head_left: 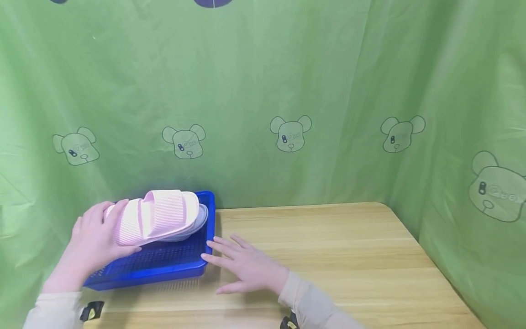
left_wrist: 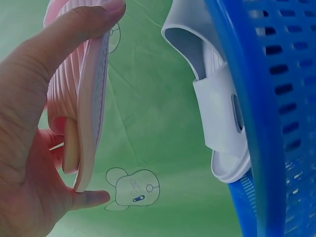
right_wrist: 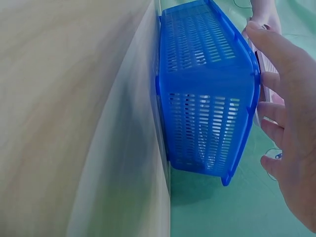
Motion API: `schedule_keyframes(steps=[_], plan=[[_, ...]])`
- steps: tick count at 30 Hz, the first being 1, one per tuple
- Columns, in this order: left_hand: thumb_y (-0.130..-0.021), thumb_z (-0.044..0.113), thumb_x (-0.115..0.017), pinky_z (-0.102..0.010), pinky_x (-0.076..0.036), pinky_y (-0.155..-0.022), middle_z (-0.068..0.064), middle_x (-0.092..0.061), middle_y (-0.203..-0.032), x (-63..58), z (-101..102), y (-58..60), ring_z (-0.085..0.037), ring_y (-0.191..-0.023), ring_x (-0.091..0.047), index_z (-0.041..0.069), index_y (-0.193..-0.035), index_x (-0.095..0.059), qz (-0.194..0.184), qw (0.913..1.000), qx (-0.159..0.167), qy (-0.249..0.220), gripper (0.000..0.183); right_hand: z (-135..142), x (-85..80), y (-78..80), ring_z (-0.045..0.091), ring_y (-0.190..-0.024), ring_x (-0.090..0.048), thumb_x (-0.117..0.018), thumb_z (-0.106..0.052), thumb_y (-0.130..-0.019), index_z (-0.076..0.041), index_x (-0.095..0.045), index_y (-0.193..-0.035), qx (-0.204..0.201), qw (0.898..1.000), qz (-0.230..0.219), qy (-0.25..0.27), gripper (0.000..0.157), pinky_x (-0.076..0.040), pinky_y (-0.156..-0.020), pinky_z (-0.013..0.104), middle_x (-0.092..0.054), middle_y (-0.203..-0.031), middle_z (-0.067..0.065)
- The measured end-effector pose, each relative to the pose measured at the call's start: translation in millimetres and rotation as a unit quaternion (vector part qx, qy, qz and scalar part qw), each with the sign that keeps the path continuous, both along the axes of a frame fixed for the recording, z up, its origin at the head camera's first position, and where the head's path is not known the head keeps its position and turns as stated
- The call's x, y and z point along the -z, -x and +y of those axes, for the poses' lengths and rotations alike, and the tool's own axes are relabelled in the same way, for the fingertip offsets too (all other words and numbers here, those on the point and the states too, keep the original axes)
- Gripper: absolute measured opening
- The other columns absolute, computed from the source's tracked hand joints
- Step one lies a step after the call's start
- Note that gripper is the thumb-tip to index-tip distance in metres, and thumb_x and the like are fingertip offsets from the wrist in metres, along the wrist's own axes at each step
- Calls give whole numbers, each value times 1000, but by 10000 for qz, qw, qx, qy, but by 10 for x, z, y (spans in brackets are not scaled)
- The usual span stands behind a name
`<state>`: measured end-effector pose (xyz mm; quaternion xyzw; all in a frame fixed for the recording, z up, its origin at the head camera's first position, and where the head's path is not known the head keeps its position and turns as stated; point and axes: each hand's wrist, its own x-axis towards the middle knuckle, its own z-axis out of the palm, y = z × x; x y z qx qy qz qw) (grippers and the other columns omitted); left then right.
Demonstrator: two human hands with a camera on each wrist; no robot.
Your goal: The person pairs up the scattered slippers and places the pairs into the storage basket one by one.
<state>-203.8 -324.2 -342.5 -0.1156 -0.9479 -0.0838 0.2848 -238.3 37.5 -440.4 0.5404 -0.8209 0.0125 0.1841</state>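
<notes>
A pink slide sandal (head_left: 167, 211) with ribbed straps is held by my left hand (head_left: 93, 233) above the basket. In the left wrist view, the thumb and fingers grip the pink sandal (left_wrist: 88, 94) along its edges, apart from the basket. Grey-white slippers (head_left: 196, 225) lie in the blue plastic basket (head_left: 164, 274), partly hidden by the pink sandal in the head view. My right hand (head_left: 246, 265) is at the basket's right rim with its fingers spread. In the right wrist view those fingers (right_wrist: 274, 116) reach the rim of the basket (right_wrist: 210, 123).
The basket stands at the left of a wooden table (head_left: 320, 256). Behind and around the table hangs a green curtain (head_left: 238, 82) with printed bear heads. The table's right edge slants toward the curtain.
</notes>
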Motion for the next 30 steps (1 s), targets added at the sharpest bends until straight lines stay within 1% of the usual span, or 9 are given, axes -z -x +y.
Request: schedule_keyframes(steps=[4,12,14,18,20,25,30], plan=[[-40,40,-95,-66,-33,-86,-28,-46,-124,18,-37,-9,-50,-111,-41,9,-138,-45,31,10000,7,33,114,-47,17,-4,22,-152,-17,-40,-73,-89,-30,-12,-157,-9,10000,11,-80,85,-18,-122,50,-18,-164,4],[-41,44,-94,-66,-33,-85,-29,-46,-125,19,-93,-14,-49,-111,-42,11,-140,-44,-8,9997,-3,246,115,-126,8,-22,23,-152,-16,-40,-73,-89,-30,-12,-157,-14,9998,-36,-201,84,-25,-120,51,-18,-164,4],[-41,44,-94,-66,-33,-85,-29,-46,-125,17,-105,-8,-48,-112,-42,12,-140,-43,-21,9995,10,307,115,-147,6,-27,22,-152,-16,-40,-73,-90,-30,-12,-157,-46,9997,-13,-240,84,-25,-121,50,-17,-164,4],[-41,44,-94,-69,-32,-86,-30,-46,-125,20,-126,12,-49,-113,-41,12,-142,-42,-69,9991,39,422,118,-184,4,-40,21,-152,-14,-39,-73,-90,-30,-10,-157,-102,9994,49,-329,85,-19,-123,47,-16,-164,4],[-41,44,-94,-72,-32,-87,-31,-46,-126,19,-130,21,-49,-113,-41,12,-142,-41,-105,9988,58,467,118,-200,7,-44,21,-153,-14,-39,-73,-90,-30,-10,-157,-116,9993,87,-336,85,-17,-124,46,-16,-164,4],[-42,46,-93,-80,-28,-88,-31,-45,-128,25,-136,33,-51,-115,-40,12,-141,-41,-264,9980,112,564,117,-242,14,-46,22,-152,-15,-41,-72,-89,-29,-11,-157,-186,9994,136,-274,86,-15,-124,45,-18,-164,4],[-43,46,-93,-81,-26,-88,-31,-45,-130,40,-151,41,-50,-117,-40,12,-141,-42,-428,9966,140,686,115,-274,17,-44,22,-152,-15,-43,-72,-89,-28,-14,-157,-196,9993,122,-280,86,-14,-124,44,-19,-164,4]])
